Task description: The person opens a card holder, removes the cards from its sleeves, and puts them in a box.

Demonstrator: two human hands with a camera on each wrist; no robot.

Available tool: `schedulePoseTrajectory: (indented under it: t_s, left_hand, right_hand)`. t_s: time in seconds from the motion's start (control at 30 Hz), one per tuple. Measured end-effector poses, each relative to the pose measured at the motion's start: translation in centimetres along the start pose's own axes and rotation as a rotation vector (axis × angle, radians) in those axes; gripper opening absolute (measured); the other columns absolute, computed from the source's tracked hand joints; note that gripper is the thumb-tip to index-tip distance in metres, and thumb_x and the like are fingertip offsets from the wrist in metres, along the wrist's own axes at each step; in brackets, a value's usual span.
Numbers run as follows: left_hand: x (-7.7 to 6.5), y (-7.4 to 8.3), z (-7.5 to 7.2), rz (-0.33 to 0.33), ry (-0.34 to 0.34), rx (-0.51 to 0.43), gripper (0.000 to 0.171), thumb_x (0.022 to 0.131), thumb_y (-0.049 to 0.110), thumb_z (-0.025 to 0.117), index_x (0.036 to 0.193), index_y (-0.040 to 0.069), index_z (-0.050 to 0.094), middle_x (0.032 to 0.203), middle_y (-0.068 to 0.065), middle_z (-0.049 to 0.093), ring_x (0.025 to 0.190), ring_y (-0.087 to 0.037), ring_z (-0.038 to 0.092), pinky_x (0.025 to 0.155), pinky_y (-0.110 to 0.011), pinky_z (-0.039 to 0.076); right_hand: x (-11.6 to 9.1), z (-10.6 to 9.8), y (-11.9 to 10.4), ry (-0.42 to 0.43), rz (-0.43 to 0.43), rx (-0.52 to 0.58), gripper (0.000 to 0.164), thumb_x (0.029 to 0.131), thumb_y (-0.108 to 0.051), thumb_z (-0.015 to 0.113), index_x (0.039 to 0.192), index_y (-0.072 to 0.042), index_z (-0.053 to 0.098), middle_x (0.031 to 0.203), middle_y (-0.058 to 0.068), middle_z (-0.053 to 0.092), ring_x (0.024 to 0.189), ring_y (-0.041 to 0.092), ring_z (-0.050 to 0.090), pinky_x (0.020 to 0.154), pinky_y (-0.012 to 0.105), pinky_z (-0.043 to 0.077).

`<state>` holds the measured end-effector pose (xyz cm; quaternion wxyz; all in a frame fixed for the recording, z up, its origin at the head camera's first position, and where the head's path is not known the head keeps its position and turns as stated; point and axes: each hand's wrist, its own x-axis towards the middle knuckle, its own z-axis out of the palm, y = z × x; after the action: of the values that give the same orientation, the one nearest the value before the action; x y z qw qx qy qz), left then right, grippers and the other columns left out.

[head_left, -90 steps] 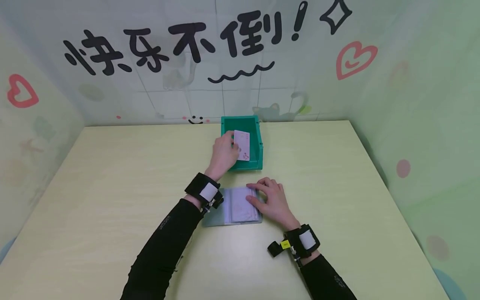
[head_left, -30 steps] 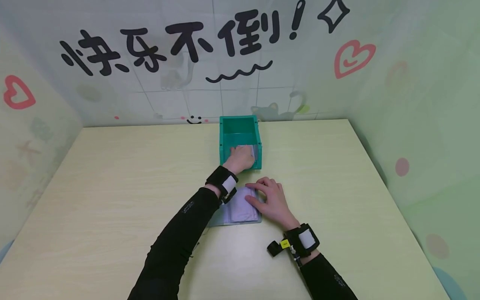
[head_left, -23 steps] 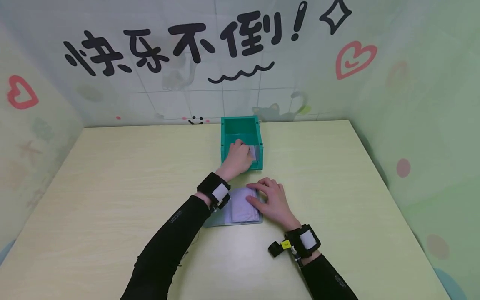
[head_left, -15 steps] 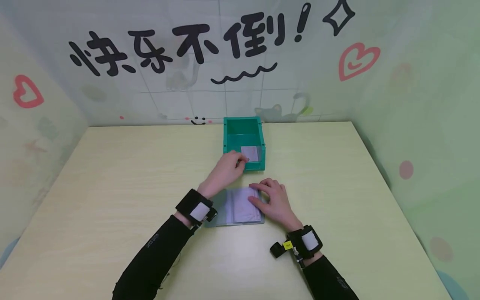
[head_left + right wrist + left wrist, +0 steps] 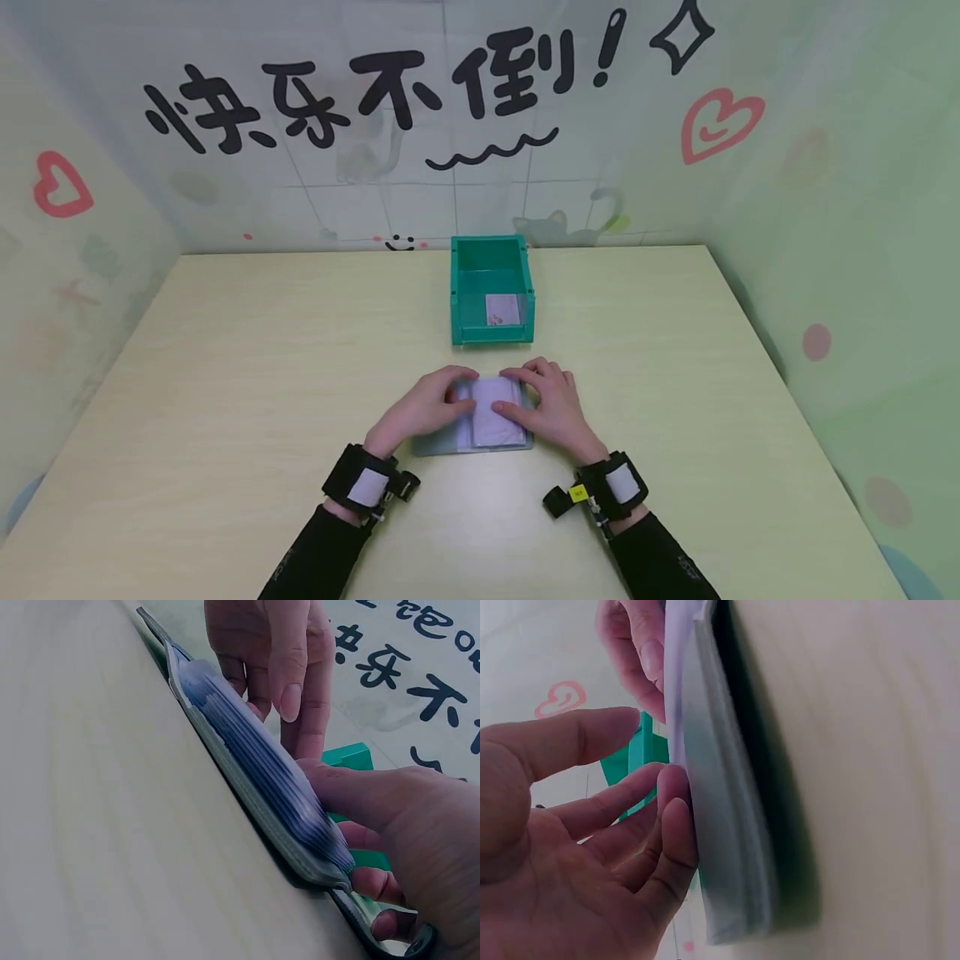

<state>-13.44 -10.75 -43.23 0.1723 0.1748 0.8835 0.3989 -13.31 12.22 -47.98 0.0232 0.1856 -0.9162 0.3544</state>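
On the far left a red heart (image 5: 63,185) marks the wall above a pale table (image 5: 255,375). A dark wristband (image 5: 352,471) with a white patch sits above a black sleeve. Black lettering (image 5: 387,62) runs across the back wall.

Next comes the person's left hand (image 5: 423,408): its fingers are loosely bent, the thumb stands well away from them, and nothing is clasped between; the fingertips touch the booklet's edge. That booklet (image 5: 442,442) lies unfolded on the table in front of the person, between the two hands, with a grey-green cover and a thick stack of lavender pages (image 5: 497,421) on its right half.

Beyond it stands a green bin (image 5: 491,335), near the table's back edge. A pale pink card (image 5: 502,309) lies inside, toward the near end and right of centre.

Rightward, the right hand (image 5: 555,408) pinches the booklet's right side, thumb on the pages, the other fingers curled at the far edge. A second wristband (image 5: 600,483) bears a yellow tag (image 5: 577,492).
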Motion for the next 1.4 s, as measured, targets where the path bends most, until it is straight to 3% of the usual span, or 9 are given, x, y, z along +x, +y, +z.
schedulePoseTrajectory:
  t_s: [0.2, 0.4, 0.53, 0.63, 0.77, 0.9, 1.07, 1.23, 1.4]
  left_hand:
    - [-0.4, -1.1, 0.2, -0.004, 0.000, -0.080, 0.042, 0.098, 0.012, 0.061, 0.139, 0.006, 0.056, 0.092, -0.008, 0.056, 0.080, -0.018, 0.050, 0.067, -0.028, 0.039]
    - [-0.6, -1.6, 0.1, 0.043, -0.017, -0.144, 0.041, 0.100, 0.013, 0.058, 0.140, 0.007, 0.054, 0.111, -0.012, 0.060, 0.088, -0.019, 0.052, 0.076, -0.029, 0.042]
    - [-0.5, -1.7, -0.1, 0.059, -0.042, -0.204, 0.042, 0.101, 0.012, 0.057, 0.142, 0.005, 0.052, 0.131, -0.015, 0.058, 0.095, -0.021, 0.053, 0.084, -0.031, 0.044]
    - [-0.4, -2.0, -0.2, 0.053, -0.050, -0.239, 0.044, 0.100, 0.011, 0.057, 0.143, 0.005, 0.051, 0.135, -0.017, 0.056, 0.098, -0.021, 0.053, 0.085, -0.030, 0.043]
    - [-0.4, -2.4, -0.1, 0.043, -0.024, -0.256, 0.046, 0.098, 0.009, 0.062, 0.142, 0.003, 0.049, 0.124, -0.018, 0.050, 0.096, -0.020, 0.050, 0.081, -0.026, 0.041]
    - [-0.4, -2.7, 0.0, 0.040, 0.008, -0.295, 0.044, 0.095, 0.005, 0.064, 0.135, -0.002, 0.049, 0.107, -0.014, 0.049, 0.090, -0.018, 0.048, 0.078, -0.022, 0.040]
    - [-0.3, -3.0, 0.0, 0.023, 0.018, -0.333, 0.034, 0.101, 0.010, 0.057, 0.132, -0.003, 0.050, 0.102, -0.015, 0.066, 0.092, -0.014, 0.057, 0.084, -0.023, 0.045]
    - [-0.1, -3.0, 0.0, 0.008, 0.027, -0.349, 0.035, 0.105, 0.020, 0.053, 0.131, -0.002, 0.049, 0.100, -0.017, 0.070, 0.092, -0.016, 0.060, 0.087, -0.028, 0.046]
    - [0.0, -2.5, 0.1, -0.053, 0.048, -0.343, 0.049, 0.103, 0.031, 0.057, 0.140, 0.003, 0.042, 0.094, -0.011, 0.068, 0.087, -0.015, 0.056, 0.082, -0.029, 0.043]
  right_hand:
    - [0.0, 0.3, -0.2, 0.012, 0.006, 0.001, 0.046, 0.082, -0.039, 0.082, 0.121, -0.016, 0.072, 0.108, 0.007, 0.059, 0.106, 0.026, 0.049, 0.089, 0.040, 0.027]
    - [0.0, 0.3, -0.2, 0.051, 0.025, 0.046, 0.041, 0.080, -0.034, 0.084, 0.114, -0.016, 0.070, 0.110, 0.008, 0.058, 0.108, 0.028, 0.048, 0.091, 0.043, 0.028]
    - [0.1, 0.1, -0.3, 0.061, 0.066, 0.118, 0.021, 0.085, -0.028, 0.081, 0.096, -0.014, 0.070, 0.107, 0.008, 0.057, 0.106, 0.028, 0.047, 0.094, 0.045, 0.026]
    - [0.2, -0.1, -0.6, 0.055, 0.072, 0.152, 0.011, 0.088, -0.022, 0.077, 0.086, -0.013, 0.072, 0.099, 0.006, 0.059, 0.102, 0.025, 0.047, 0.093, 0.045, 0.025]
    - [0.3, -0.5, -1.0, 0.013, 0.011, 0.145, 0.010, 0.091, -0.019, 0.074, 0.084, -0.012, 0.076, 0.086, 0.001, 0.066, 0.090, 0.018, 0.049, 0.090, 0.041, 0.026]
    - [0.3, -0.7, -1.1, -0.063, -0.051, 0.215, 0.015, 0.096, -0.018, 0.068, 0.086, -0.012, 0.077, 0.081, -0.001, 0.070, 0.081, 0.013, 0.050, 0.083, 0.033, 0.030]
    - [0.2, -0.3, -0.6, -0.107, -0.109, 0.300, 0.025, 0.102, -0.017, 0.058, 0.086, -0.011, 0.075, 0.086, 0.001, 0.068, 0.085, 0.012, 0.047, 0.082, 0.029, 0.035]
    - [0.0, 0.2, -0.4, -0.086, -0.175, 0.244, 0.026, 0.103, -0.017, 0.055, 0.085, -0.011, 0.074, 0.090, 0.001, 0.064, 0.091, 0.012, 0.044, 0.087, 0.033, 0.033]
    - [-0.2, 0.3, -0.5, -0.077, -0.257, 0.191, 0.025, 0.102, -0.021, 0.056, 0.093, -0.013, 0.078, 0.094, 0.001, 0.063, 0.092, 0.015, 0.044, 0.087, 0.036, 0.031]
